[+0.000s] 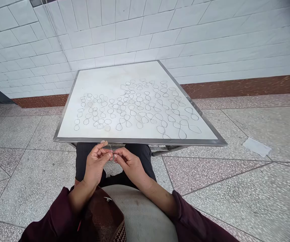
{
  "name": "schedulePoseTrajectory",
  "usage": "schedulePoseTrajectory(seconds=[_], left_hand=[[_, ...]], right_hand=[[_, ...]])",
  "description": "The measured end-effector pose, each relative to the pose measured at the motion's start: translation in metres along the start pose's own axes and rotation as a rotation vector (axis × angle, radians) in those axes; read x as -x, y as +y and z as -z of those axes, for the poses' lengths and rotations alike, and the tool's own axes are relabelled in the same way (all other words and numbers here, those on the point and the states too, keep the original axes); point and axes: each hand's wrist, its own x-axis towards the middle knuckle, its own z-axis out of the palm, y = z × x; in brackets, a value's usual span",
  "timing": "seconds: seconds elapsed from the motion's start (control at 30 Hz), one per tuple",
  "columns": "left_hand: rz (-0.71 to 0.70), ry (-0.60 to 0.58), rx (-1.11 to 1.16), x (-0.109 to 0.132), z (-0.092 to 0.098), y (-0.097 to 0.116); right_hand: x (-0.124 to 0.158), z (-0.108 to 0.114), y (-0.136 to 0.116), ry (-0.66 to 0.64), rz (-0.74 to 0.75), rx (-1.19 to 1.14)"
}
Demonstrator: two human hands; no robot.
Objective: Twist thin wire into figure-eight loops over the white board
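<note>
A small thin wire loop (110, 146) stands up between my hands, just in front of the table's near edge. My left hand (96, 160) pinches it at its lower side between thumb and fingers. Thumb and forefinger of my right hand (130, 164) are pressed together where the wire meets my left fingertips; the end they grip is too fine to make out clearly. Many bent wire figure-eights (140, 114) lie flat across the white tabletop (102, 80), larger ones toward the right.
A grey metal rim (140, 140) edges the table, which stands near a white tiled wall (135, 30). My knees are under its near edge. A white sheet (257, 147) lies on the speckled floor at right. A dark red patterned cloth (104, 215) lies over my lap.
</note>
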Motion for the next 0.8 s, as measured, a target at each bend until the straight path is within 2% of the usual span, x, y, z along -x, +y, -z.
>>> schedulePoseTrajectory(seconds=[0.17, 0.37, 0.67, 0.8], left_hand=[[-0.031, 0.018, -0.01, 0.0, 0.001, 0.0], [-0.073, 0.061, -0.026, 0.0, 0.002, 0.001], [-0.109, 0.056, -0.017, 0.001, 0.004, 0.0], [-0.08, 0.051, -0.002, 0.002, 0.006, 0.0]], right_hand=[[0.0, -0.002, -0.003, -0.038, 0.003, 0.005], [0.001, -0.008, -0.001, -0.194, -0.216, -0.336], [0.003, -0.011, -0.005, -0.194, -0.322, -0.46], [0.003, -0.012, -0.002, -0.183, -0.306, -0.41]])
